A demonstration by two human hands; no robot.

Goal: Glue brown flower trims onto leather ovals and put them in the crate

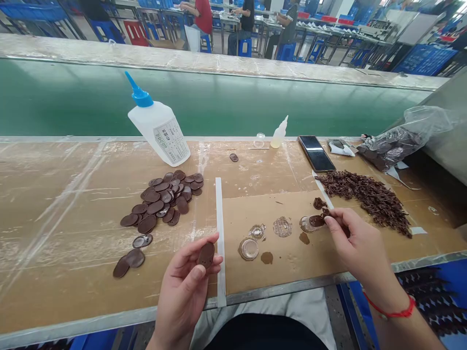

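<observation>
two bare hands at work: left hand [181, 296] clenched a flat brown oval disc [206, 255]; right hand [359, 243] apparently pinched a dark brown sliver [325, 212] above a clear round blister [304, 224].

Two hands [182, 291] [359, 243], two plastic squeeze bottles [156, 124] [279, 133], one smartphone [315, 153], one plastic bag [394, 141].

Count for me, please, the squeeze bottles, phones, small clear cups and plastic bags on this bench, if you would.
Squeeze bottles: 2 (large with blue cap, small)
Phone: 1
Small clear cup: 1
Plastic bag: 1
Total: 5
</observation>
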